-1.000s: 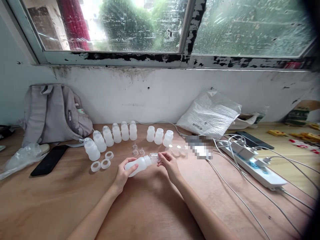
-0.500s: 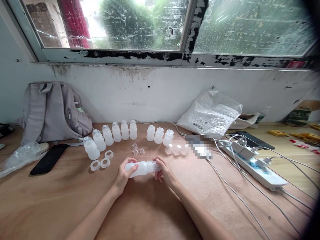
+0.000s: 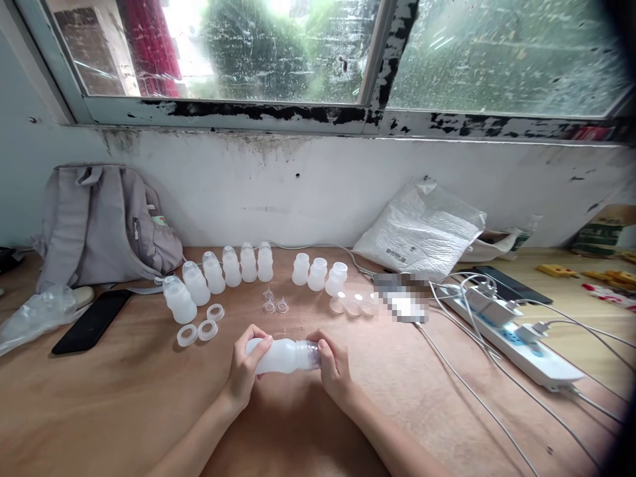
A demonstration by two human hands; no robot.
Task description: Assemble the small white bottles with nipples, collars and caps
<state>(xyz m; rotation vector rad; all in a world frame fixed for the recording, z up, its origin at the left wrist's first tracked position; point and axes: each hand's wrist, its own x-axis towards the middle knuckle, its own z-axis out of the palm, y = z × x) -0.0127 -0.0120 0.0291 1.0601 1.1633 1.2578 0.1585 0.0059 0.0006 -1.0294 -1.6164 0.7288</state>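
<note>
Frosted white plastic forms the bottle [image 3: 279, 357], held on its side at the clock's centre, its neck toward three o'clock and the wall at twelve. The left hand [image 3: 243, 368] is wrapped around its body; the right hand [image 3: 334, 368] is closed over the transparent cover [image 3: 313, 355] at the neck. A strip of wooden tabletop [image 3: 303, 437] separates them from three small teats [image 3: 269, 307] at twelve; more brown wood spreads toward six, between the forearms. White rings [image 3: 207, 330] lie near ten, covered bottles [image 3: 213, 275] curve from ten to nearly twelve, uncovered bottles [image 3: 318, 275] stand at one, and round discs [image 3: 354, 307] sit at two. Leftward, a black phone [image 3: 92, 322] lies past nine. Rightward, cables and a white power strip [image 3: 549, 369] edge the space at three, where the brown top meets paler wood. The silvery bag [image 3: 422, 232] near one to two o'clock bears dark print, and the backpack [image 3: 69, 225] near ten shows a greenish tag; both are too small to read.
</note>
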